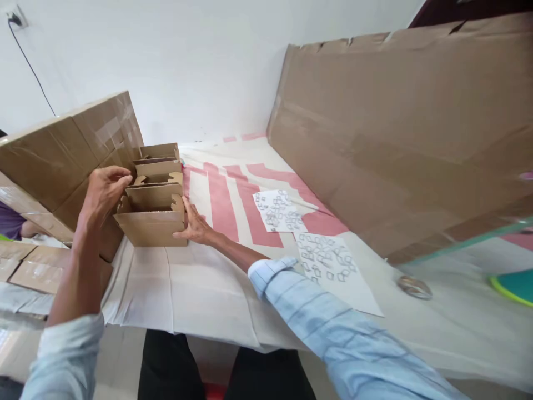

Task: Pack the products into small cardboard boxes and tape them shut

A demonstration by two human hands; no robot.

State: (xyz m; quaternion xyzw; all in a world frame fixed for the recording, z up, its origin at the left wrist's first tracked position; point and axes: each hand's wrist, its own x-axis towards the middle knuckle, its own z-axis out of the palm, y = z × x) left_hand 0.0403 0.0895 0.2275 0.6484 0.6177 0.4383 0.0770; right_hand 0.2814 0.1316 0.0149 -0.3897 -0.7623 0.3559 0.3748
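Three small open-topped cardboard boxes stand in a row, one behind another, at the left of the cloth-covered table. The nearest box (150,229) has its front facing me. Against its right side rests my right hand (194,223), fingers apart, with the thumb at the front corner. My left hand (107,191) is at the upper left of the same box, its fingers bent near the rim; whether they grip anything is hidden. Behind lie the middle box (160,166) and the farthest box (166,150).
A tall cardboard panel (83,139) borders the boxes on the left; a larger one (395,128) slants across the right. Two marked paper sheets (278,211) (333,272) and a shiny round item (415,287) lie on the table (208,278). Part of another person shows at far left.
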